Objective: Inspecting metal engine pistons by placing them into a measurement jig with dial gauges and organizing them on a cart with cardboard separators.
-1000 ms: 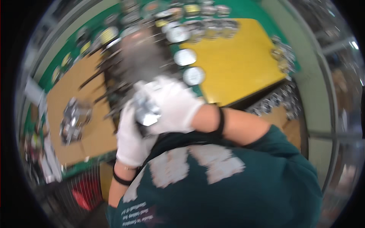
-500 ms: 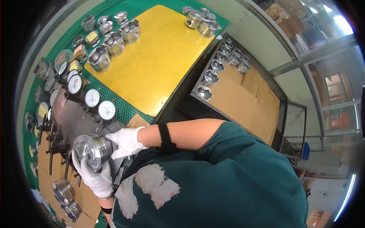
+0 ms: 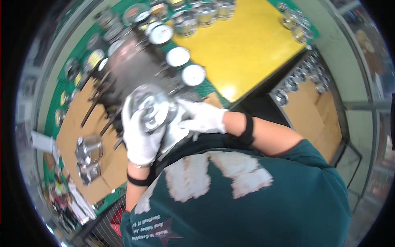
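A silver metal piston [image 3: 151,108] is held over the dark fixture plate, its round crown facing up, blurred by motion. My left hand [image 3: 142,138], in a white glove, wraps the piston's left and near side with the fingers over its edge. My right hand [image 3: 202,117], also white-gloved, has its thumb and fingers at the piston's right side; their tips are smeared. Beyond the piston lies the dark plate [image 3: 138,68] of a measuring fixture. White dial gauges [image 3: 193,75] stand along its right side.
Two pistons [image 3: 89,150] stand on brown cardboard [image 3: 68,138] at left. More pistons [image 3: 184,22] line the yellow sheet [image 3: 236,53] on the green-matted table. At right, a dark-framed cart [image 3: 345,123] holds pistons on cardboard. Black rods [image 3: 89,113] stick out from the fixture's left side.
My view has turned and shifted, so the table and fixture appear farther right and higher. The piston stays between my hands over the fixture and now looks blurred.
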A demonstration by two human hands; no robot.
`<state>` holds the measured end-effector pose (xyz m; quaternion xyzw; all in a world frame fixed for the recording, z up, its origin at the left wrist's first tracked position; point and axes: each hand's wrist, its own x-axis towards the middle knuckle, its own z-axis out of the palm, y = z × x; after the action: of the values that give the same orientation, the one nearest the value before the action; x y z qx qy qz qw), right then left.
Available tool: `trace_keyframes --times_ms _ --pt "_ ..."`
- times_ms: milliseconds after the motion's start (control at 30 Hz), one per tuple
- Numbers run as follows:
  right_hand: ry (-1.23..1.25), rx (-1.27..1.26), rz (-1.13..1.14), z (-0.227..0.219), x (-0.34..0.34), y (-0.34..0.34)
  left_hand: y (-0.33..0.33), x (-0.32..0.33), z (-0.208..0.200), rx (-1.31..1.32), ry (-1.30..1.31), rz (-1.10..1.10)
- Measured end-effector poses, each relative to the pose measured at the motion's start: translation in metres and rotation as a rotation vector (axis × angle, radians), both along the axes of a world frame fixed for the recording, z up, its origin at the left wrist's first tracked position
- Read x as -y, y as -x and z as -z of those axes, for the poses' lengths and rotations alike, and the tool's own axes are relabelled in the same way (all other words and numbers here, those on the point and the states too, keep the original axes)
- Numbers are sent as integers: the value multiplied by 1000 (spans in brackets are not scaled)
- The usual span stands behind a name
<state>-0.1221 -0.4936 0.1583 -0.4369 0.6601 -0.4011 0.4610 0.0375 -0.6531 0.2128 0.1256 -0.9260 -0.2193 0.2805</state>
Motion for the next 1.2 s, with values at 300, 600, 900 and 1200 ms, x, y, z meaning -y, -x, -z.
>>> trace_keyframes --times_ms 300,600,900,1200 --pt "-41 -21 -22 -23 4 4 0 -1 -4 -8 18 -63" --pt "-83 77 -10 -28 8 3 2 1 -4 -49 10 -66" --pt "6 -13 -52 -9 2 9 4 -5 -15 -92 34 -44" --pt "467 -30 440 -73 -35 82 50 -53 -94 -246 -1067 273"
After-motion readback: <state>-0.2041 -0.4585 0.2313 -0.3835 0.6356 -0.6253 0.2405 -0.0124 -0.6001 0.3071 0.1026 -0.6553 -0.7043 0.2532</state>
